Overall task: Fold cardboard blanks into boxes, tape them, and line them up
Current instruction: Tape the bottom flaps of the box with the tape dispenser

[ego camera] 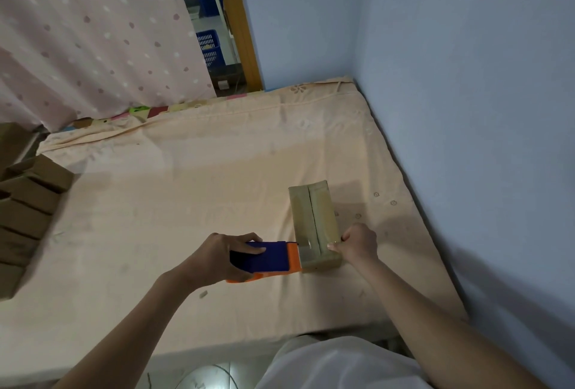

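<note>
The left hand (217,256) grips a blue-and-orange tape dispenser (269,261), its orange end against the cardboard box (315,223) on the bed (186,186); the right hand (357,245) pinches the box's near corner.

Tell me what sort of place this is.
Most likely a bedroom used for packing: a mattress under a peach floral sheet fills a blue-walled corner, with a spotted pink curtain hanging beside it.
</note>
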{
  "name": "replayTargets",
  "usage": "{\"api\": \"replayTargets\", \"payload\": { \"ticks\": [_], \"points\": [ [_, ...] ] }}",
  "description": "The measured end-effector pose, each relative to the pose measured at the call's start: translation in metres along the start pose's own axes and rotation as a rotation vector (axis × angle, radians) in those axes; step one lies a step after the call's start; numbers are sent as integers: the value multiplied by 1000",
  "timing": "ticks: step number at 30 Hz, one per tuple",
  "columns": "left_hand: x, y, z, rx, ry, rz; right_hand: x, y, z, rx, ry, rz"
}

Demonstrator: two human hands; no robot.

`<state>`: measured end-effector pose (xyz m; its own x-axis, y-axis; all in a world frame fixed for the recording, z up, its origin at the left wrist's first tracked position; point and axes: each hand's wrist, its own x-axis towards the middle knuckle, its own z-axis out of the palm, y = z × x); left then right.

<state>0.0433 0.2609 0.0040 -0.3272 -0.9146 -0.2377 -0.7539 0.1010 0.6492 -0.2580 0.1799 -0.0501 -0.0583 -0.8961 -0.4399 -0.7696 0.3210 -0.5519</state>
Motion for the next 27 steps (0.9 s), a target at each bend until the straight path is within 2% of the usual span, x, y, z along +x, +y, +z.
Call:
{"api": "replayTargets", "payload": {
  "ticks": [9,12,14,16,17,20,27],
  "points": [
    [9,-1,16,-34,28,21,-2,-1,-4,-45,81,-48],
    [9,-1,16,-33,22,38,-1,-15,-2,-173,146,-339],
    [8,-2,17,-52,26,33,0,-29,0,-244,-44,-532],
    [8,-2,16,-63,16,22,5,-41,6,-345,-273,-617],
    [8,-2,16,-51,5,21,7,-46,9,-412,-332,-649],
    [8,-4,12,-37,-12,7,17,-51,15,-536,-398,-710],
    [3,-4,7,-37,-15,14,32,-52,21,-612,-477,-816]
  ]
}}
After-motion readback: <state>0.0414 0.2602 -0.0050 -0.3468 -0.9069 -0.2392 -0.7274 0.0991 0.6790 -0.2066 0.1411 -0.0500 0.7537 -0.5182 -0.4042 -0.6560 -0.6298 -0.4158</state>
